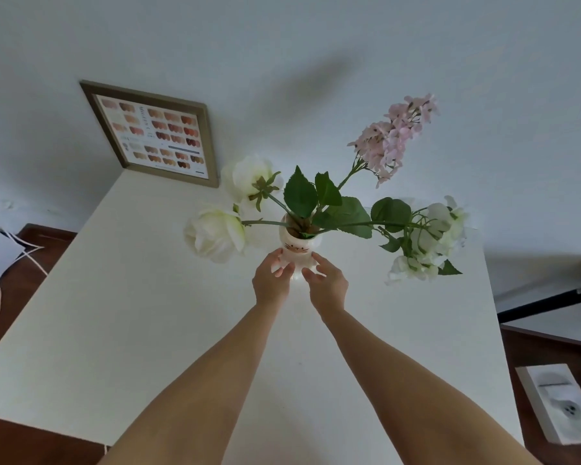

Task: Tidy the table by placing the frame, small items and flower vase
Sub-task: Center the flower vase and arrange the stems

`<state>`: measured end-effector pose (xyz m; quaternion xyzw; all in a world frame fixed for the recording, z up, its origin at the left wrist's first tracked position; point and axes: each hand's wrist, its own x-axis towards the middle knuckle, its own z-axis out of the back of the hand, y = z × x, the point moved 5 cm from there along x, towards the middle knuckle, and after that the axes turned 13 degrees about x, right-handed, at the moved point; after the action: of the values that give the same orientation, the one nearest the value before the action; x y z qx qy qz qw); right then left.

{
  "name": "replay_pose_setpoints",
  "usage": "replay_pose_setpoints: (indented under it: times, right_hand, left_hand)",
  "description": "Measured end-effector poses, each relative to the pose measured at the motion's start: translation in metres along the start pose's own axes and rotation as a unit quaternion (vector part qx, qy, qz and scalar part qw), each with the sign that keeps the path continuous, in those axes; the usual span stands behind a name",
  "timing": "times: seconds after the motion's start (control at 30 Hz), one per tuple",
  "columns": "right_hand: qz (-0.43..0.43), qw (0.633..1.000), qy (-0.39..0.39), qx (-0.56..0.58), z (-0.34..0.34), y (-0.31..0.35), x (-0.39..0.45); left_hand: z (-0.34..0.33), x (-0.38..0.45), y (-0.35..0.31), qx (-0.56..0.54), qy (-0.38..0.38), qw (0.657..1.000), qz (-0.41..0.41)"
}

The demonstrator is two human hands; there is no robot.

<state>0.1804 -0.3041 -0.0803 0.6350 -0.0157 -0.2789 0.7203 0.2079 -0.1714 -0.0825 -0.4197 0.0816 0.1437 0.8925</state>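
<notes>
1. Both forearms out; left hand (271, 278) + right hand (326, 281) cupping cat-face vase (296, 245), mid white table (114, 313).
2. Frame (155, 134) leaning on wall, back-left.
3. Keep upright, set down slow, top-heavy w/ flowers (396, 142).

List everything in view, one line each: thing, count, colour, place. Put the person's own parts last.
table: one, white, fills the centre
vase: one, white with a cat face, mid-table
flowers: several white blooms and one pink spray, green leaves, in the vase
frame: one, grey-brown, table's far left corner against the wall
cables: white, on the floor at left
box: one, white, on the floor at right
hands: left and right, bare, either side of the vase base
</notes>
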Motion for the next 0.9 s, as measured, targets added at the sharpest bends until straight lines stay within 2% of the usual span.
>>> replay_pose_setpoints:
  times: [0.33, 0.73, 0.9]
  right_hand:
    - [-0.002, 0.998, -0.058, 0.035, -0.02, 0.014, 0.028]
    - [0.003, 0.995, -0.087, 0.039, -0.034, 0.04, 0.089]
    - [0.008, 0.995, -0.09, 0.031, -0.038, 0.048, 0.108]
  left_hand:
    - [-0.002, 0.041, -0.014, -0.002, 0.009, 1.0, -0.02]
    - [-0.012, 0.108, -0.046, -0.003, 0.023, 0.999, -0.048]
    - [-0.017, 0.126, -0.055, -0.036, 0.035, 0.998, -0.041]
